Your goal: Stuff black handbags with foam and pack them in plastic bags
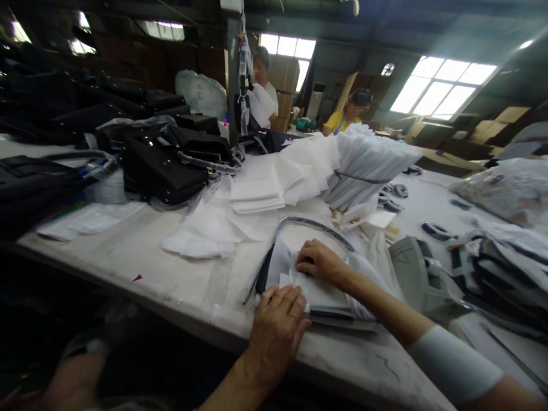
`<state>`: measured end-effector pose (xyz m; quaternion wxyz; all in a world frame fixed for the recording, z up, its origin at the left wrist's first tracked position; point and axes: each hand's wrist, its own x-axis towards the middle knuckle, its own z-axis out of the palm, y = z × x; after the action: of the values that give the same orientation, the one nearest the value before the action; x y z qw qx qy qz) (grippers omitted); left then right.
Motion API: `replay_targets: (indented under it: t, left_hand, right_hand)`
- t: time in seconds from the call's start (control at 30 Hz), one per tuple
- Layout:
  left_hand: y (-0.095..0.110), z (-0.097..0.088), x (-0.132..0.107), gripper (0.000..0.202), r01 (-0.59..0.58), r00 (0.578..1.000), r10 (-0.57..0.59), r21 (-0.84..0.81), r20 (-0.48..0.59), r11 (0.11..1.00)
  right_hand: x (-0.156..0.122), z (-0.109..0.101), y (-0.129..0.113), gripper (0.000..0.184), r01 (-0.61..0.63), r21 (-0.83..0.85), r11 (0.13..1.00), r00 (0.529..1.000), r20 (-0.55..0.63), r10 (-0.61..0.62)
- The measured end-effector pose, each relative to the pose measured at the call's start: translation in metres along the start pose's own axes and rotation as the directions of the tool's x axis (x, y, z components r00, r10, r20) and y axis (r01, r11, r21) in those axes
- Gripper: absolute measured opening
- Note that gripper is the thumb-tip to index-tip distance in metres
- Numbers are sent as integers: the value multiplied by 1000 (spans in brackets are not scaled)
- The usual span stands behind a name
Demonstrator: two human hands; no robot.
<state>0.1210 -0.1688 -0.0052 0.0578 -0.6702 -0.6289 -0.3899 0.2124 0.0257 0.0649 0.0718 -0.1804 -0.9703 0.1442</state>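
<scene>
A dark handbag (264,268) with a plastic-wrapped, arched handle (295,221) lies at the table's front edge, mostly covered by thin white wrapping sheet (280,260). My left hand (278,319) rests on the near left corner of the wrapped bag, its fingers stretched out flat over the white material. Farther in, on top of the bag, my right hand (321,262) has its fingers curled down and closed on the wrapping sheet. The fingertips of that hand are partly hidden.
Loose white sheets (257,188) and a tied bundle of white sheets (368,165) stand behind the bag. Black handbags (166,165) crowd the left. At right lie a pale bag (413,274) and wrapped rolls (436,230). Two people (265,94) are across the table.
</scene>
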Motion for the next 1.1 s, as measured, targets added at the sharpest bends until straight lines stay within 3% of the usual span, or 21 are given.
replay_targets:
  t: [0.1, 0.2, 0.37, 0.47, 0.6, 0.7, 0.8, 0.93, 1.1]
  left_hand:
    - [1, -1, 0, 24, -2, 1000, 2, 5, 4, 1000]
    - [1, -1, 0, 24, -1, 1000, 0, 14, 15, 1000]
    - [1, -5, 2, 24, -1, 1000, 1, 33, 26, 999]
    - [1, -7, 4, 24, -23, 1000, 22, 54, 17, 998]
    - [-1, -8, 5, 23, -62, 998, 64, 84, -27, 995]
    - [-4, -8, 4, 23, -93, 994, 99, 102, -50, 990]
    - [-5, -7, 3, 25, -107, 991, 115, 111, -69, 988]
    - [-5, -5, 3, 24, -123, 987, 131, 98, -88, 988]
    - [-1, -5, 4, 26, -84, 994, 90, 93, -56, 992]
  right_hand:
    - [8, -8, 4, 14, -136, 103, 985, 989, -53, 142]
    - [16, -6, -3, 31, -173, 62, 983, 982, -64, 177]
    - [26, 41, -22, 79, -127, -65, 990, 988, 75, 132]
    - [33, 58, -23, 85, -136, -13, 991, 985, 110, 136]
    - [39, 37, -18, 83, -196, 144, 970, 974, 146, 175]
    - [21, 4, -15, 74, -221, 182, 958, 974, 89, 208]
    - [-23, -15, -9, 72, -188, 89, 978, 982, -10, 190]
    - [-76, 1, 1, 72, -260, -60, 964, 965, 27, 261]
    - [-85, 30, 11, 69, -272, -119, 955, 960, 34, 277]
